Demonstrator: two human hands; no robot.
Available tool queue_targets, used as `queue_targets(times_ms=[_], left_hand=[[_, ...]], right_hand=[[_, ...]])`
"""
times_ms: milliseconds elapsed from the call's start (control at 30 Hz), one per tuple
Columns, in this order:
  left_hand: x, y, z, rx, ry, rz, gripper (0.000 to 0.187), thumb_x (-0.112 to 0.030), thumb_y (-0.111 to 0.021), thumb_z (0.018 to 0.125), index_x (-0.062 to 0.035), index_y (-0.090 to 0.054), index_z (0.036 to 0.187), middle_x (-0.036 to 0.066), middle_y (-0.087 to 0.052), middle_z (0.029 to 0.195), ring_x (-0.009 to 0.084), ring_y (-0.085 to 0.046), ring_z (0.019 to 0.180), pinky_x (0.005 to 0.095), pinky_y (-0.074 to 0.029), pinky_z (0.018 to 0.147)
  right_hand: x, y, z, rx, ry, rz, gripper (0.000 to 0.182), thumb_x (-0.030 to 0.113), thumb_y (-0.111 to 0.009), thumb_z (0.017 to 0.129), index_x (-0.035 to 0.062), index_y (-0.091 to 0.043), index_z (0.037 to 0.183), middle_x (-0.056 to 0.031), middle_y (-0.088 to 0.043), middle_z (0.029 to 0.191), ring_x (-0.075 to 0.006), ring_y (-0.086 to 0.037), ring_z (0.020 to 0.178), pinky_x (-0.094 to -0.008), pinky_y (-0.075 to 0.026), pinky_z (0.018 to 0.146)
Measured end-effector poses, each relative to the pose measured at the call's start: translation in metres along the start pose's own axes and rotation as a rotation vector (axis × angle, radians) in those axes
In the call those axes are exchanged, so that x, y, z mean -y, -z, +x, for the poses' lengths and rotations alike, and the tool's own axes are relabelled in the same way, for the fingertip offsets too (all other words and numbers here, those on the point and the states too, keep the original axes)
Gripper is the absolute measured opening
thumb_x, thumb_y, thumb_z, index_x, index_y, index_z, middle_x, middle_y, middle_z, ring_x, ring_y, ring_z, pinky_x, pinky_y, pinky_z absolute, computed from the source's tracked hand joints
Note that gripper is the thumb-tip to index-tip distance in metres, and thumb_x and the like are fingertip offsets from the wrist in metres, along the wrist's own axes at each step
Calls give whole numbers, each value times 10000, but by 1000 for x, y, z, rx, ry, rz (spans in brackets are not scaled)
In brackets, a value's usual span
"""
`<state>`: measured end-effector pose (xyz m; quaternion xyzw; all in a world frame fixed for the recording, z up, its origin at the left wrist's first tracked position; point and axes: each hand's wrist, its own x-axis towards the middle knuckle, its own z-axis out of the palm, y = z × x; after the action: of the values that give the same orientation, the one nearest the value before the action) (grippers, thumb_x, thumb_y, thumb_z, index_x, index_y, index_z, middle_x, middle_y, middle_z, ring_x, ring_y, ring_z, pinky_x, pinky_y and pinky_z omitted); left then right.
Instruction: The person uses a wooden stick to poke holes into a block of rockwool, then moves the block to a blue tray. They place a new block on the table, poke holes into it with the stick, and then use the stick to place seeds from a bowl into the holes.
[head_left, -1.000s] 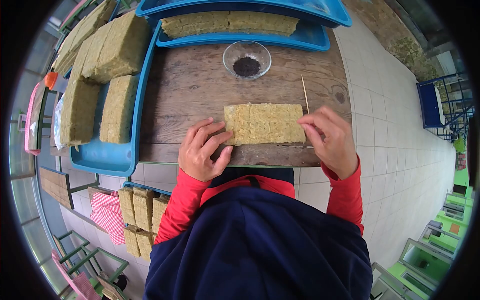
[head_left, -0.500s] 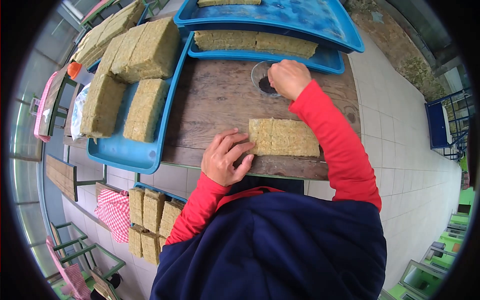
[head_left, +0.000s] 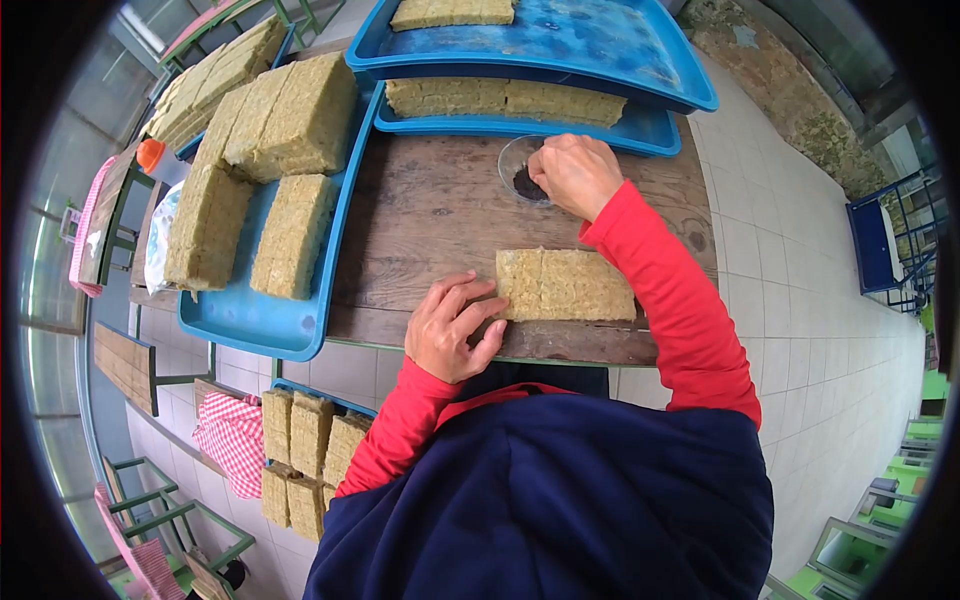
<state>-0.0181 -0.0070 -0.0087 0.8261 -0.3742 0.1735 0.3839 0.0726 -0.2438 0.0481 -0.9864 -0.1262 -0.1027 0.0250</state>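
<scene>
A yellowish, fibrous rockwool slab (head_left: 565, 286), scored into small squares, lies flat near the table's front edge. My left hand (head_left: 452, 325) rests at its left end, fingers apart and the fingertips touching its edge. Further back stands a small clear bowl (head_left: 509, 170) with dark, fine grains (head_left: 529, 185) at its bottom. My right hand (head_left: 577, 174) is at the bowl's right rim, its fingers closed and reaching down inside. The fingertips are hidden, so what they pinch does not show.
A blue tray (head_left: 262, 342) with several rockwool slabs (head_left: 300, 115) stands on the left of the wooden table (head_left: 415, 230). Stacked blue trays (head_left: 600, 75) occupy the back. More slabs (head_left: 305, 435) sit lower left, near a checkered cloth (head_left: 230, 440).
The whole view has shifted slightly, with the table appearing a little lower. My right hand stays at the bowl, its fingers dipping further in. My left hand keeps its place beside the slab.
</scene>
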Motion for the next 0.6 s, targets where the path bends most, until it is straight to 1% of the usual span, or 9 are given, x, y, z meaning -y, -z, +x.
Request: queue_targets(times_ms=[33,100,133,200,233,300,433,467,600], left_hand=[[0,0,0,-1,6,1,200,-143,-702,697,-93,-727,890,80,-682,990,320,-617,1028,397,-514,852],[0,0,0,6,7,-6,200,-146,-701,699,-91,-726,889,84,-682,990,323,-616,1027,400,-512,854],[0,0,0,1,4,-3,201,-148,-698,702,-89,-726,892,88,-681,992,327,-616,1026,406,-510,858],[0,0,0,7,3,-16,195,-153,-685,725,-82,-726,902,100,-681,1002,338,-611,1031,418,-501,873],[-1,1,1,22,2,-37,195,-153,-685,725,-82,-726,902,100,-681,1002,338,-611,1031,418,-501,873],[-1,0,1,15,2,7,186,-148,-679,740,-77,-725,906,102,-680,1009,340,-606,1039,416,-496,883],[-1,-1,0,23,4,25,187,-150,-680,744,-77,-727,910,97,-681,1018,339,-602,1051,416,-491,893],[-1,-1,0,23,7,31,188,-153,-679,745,-80,-729,910,96,-681,1020,338,-602,1055,415,-491,894],[1,-2,1,-2,-37,67,201,-137,-708,720,-116,-723,919,57,-677,1004,301,-614,1027,379,-515,845]], right_hand=[[1,3,-3,0,-5,-1,82,47,-637,757,82,-709,739,-142,-685,794,-319,-684,730,-421,-542,617],[4,15,-13,-148,-16,109,63,117,-653,801,92,-710,803,-107,-643,796,-307,-648,730,-412,-511,640],[6,23,-19,-144,-27,105,63,117,-653,801,92,-710,803,-107,-643,796,-307,-648,730,-412,-511,640],[9,40,-36,-284,16,219,55,105,-655,820,70,-692,842,-105,-605,779,-292,-624,693,-395,-486,614],[9,48,-48,-271,-6,214,55,105,-655,820,70,-692,842,-105,-605,779,-292,-624,693,-395,-486,614],[9,63,-72,-291,-33,418,55,103,-657,800,52,-665,820,-113,-600,750,-328,-617,701,-417,-480,612],[1,71,-126,-161,-160,527,66,105,-667,821,40,-673,824,-100,-557,713,-267,-571,628,-364,-445,578],[-1,67,-138,-160,-180,534,56,93,-681,817,40,-683,833,-82,-538,693,-228,-538,577,-339,-423,547],[-3,45,-173,-115,-323,609,44,70,-690,813,46,-691,849,-66,-531,688,-198,-525,554,-322,-406,523]])
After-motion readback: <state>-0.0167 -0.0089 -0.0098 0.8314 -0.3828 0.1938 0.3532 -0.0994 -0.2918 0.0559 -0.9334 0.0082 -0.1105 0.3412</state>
